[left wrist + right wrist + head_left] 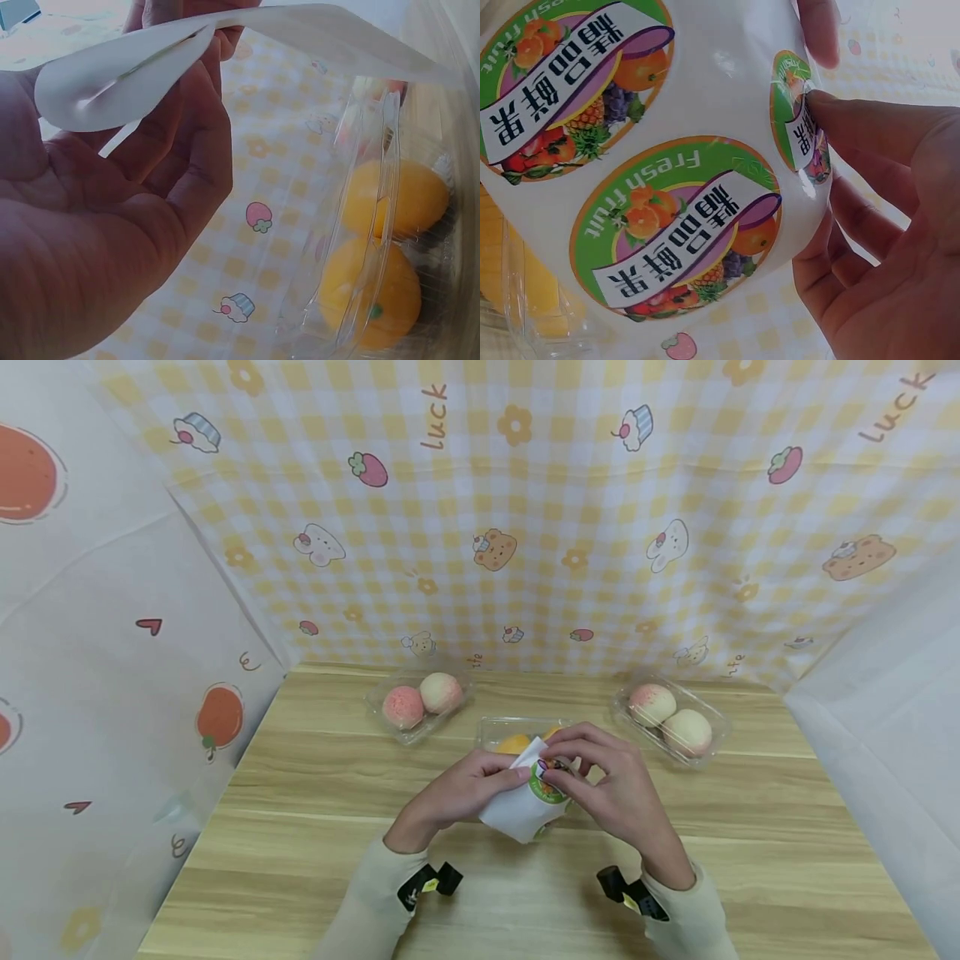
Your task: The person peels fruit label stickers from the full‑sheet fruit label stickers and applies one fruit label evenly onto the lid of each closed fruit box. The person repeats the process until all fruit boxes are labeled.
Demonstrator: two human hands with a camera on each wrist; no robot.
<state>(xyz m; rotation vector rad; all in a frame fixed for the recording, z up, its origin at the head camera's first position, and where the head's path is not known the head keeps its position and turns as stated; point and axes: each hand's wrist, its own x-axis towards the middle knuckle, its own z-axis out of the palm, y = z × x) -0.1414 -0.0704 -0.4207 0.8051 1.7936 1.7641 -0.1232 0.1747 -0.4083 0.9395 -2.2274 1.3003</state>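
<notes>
My left hand [465, 789] grips a white sheet of round fruit stickers [517, 814], thumb on top and fingers beneath, above the table. The sheet bends, and its plain white back [112, 82] faces the left wrist view. At the sheet's far right edge, my right hand [615, 777] pinches a green-rimmed sticker [795, 112] between thumb and fingers. Larger in the right wrist view is another "Fresh fruit" sticker [679, 229]. Just beyond the hands stands a transparent plastic box [517, 721] with two oranges [367, 292] inside, partly hidden by the hands in the head view.
Back left, a transparent box [408, 737] holds two pink-and-cream peach-like fruits [403, 707]. A similar box [701, 760] with two more fruits [686, 732] sits back right. A checked cloth [420, 510] hangs behind the wooden table [300, 843]; white cloths flank it.
</notes>
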